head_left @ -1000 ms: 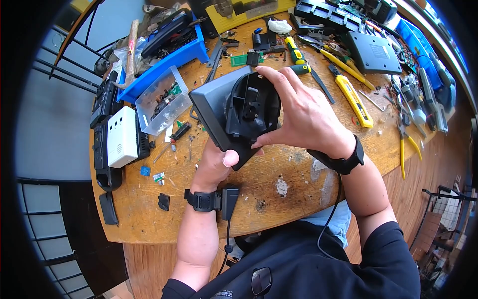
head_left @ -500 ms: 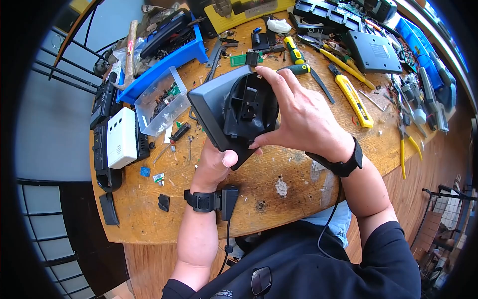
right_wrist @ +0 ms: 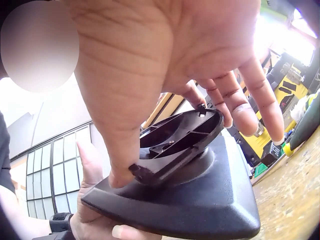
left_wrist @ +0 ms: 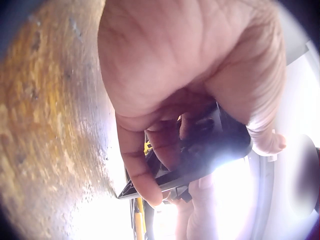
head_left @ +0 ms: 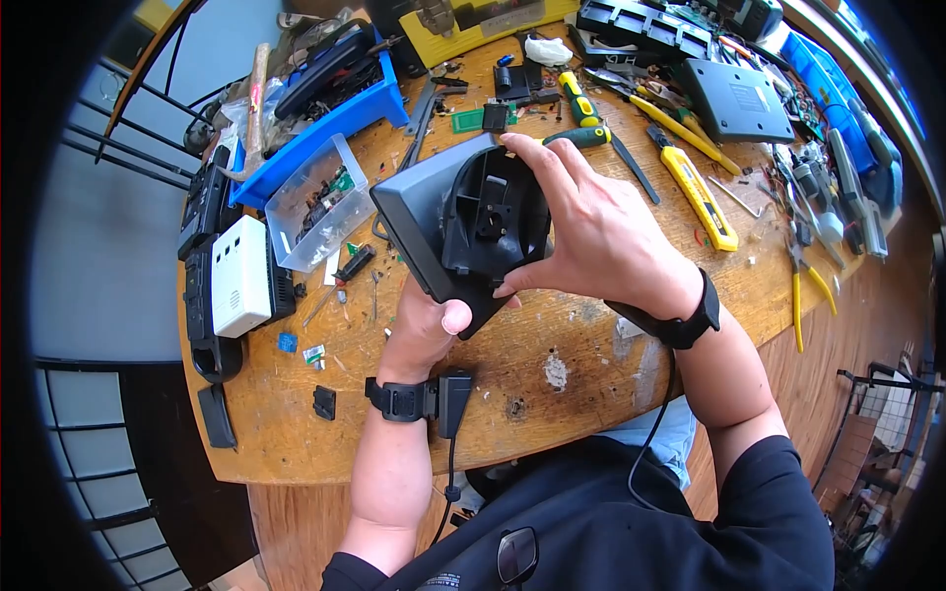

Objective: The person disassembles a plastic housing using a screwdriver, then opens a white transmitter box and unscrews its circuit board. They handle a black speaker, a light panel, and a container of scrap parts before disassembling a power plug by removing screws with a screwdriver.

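Note:
A black plastic housing [head_left: 422, 205], with a flat, broad, slope-sided body and a raised oval collar [right_wrist: 176, 169], is held above the bench. Small ribs and a black bracket [head_left: 493, 219] show inside the collar. My left hand [head_left: 426, 323] grips the body from its lower left side, thumb at the near edge and fingers underneath. With my right hand [head_left: 616, 231] I pinch the collar's rim, thumb at the near side and index finger at the far side. The other right fingers extend past the rim in the right wrist view.
Beyond the housing lie green-handled screwdrivers [head_left: 581, 100], a yellow utility knife [head_left: 698, 197] and yellow-handled pliers [head_left: 798, 286]. To the left stand a clear plastic bin [head_left: 325, 212] of small parts, a blue tray [head_left: 320, 138] and a white box [head_left: 241, 276]. Small scraps litter the wooden bench [head_left: 296, 433].
The housing has tilted and shifted very slightly left in the head view. Both hands keep the same hold on it.

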The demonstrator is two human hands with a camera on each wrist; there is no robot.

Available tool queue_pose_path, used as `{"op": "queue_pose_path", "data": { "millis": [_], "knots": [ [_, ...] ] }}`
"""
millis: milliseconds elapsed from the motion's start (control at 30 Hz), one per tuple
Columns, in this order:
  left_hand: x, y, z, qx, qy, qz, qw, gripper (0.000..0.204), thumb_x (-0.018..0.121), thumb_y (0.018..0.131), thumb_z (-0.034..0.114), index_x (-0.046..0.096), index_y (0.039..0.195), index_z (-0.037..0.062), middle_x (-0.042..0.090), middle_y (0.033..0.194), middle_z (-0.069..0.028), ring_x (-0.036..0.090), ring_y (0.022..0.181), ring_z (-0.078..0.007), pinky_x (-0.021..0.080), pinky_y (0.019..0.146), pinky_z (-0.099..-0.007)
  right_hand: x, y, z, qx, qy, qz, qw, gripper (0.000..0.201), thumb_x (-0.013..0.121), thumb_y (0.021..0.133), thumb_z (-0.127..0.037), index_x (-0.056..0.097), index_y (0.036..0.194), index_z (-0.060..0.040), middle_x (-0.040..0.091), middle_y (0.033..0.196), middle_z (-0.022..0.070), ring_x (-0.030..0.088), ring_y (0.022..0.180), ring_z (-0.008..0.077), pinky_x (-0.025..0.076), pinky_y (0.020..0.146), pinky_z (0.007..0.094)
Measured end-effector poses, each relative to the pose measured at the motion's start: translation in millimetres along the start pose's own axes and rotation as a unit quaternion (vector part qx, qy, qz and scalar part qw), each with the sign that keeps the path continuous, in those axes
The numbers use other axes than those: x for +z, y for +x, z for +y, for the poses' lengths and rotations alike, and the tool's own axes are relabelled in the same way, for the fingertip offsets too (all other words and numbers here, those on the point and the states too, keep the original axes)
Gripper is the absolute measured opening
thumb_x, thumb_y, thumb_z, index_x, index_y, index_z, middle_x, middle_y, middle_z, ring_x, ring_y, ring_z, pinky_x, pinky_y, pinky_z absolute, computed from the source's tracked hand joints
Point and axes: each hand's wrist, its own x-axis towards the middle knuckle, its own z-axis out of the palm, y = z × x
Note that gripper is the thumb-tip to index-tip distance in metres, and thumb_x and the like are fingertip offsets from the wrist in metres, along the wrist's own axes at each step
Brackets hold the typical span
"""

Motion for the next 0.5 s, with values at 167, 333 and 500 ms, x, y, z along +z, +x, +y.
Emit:
{"op": "queue_pose_path", "data": {
  "millis": [167,333,500],
  "knots": [
    [2.2,-0.5,0.0,-0.006,-0.001,0.001,1.000,0.098,0.077,0.057,0.058,0.041,0.126,-0.0005,0.058,0.109,-0.0116,0.062,0.092,-0.0206,0.055,0.075,-0.0354,-1.5,-0.6,0.5,0.006,0.013,-0.007,1.000,0.100,0.085,0.050,-0.039,0.034,0.129,-0.0017,0.052,0.097,0.0179,0.059,0.086,0.0351,0.050,0.070,0.0376],
    [-7.8,-1.0,-5.4,-0.017,0.032,-0.008,0.999,0.107,0.077,0.054,0.061,0.035,0.129,-0.0033,0.053,0.119,-0.0152,0.059,0.101,-0.0277,0.056,0.078,-0.0424,-2.7,-1.7,3.8,-0.009,0.045,-0.027,0.999,0.103,0.085,0.049,-0.039,0.033,0.130,-0.0011,0.050,0.103,0.0205,0.058,0.090,0.0373,0.049,0.074,0.0391],
    [-2.6,-1.2,-1.2,-0.008,0.045,0.019,0.999,0.111,0.077,0.053,0.063,0.033,0.132,-0.0022,0.050,0.124,-0.0134,0.056,0.107,-0.0251,0.053,0.084,-0.0396,-8.5,-1.0,4.0,0.009,0.063,-0.078,0.995,0.106,0.085,0.050,-0.041,0.031,0.133,-0.0031,0.048,0.114,0.0217,0.053,0.101,0.0384,0.046,0.085,0.0402]
  ]
}}
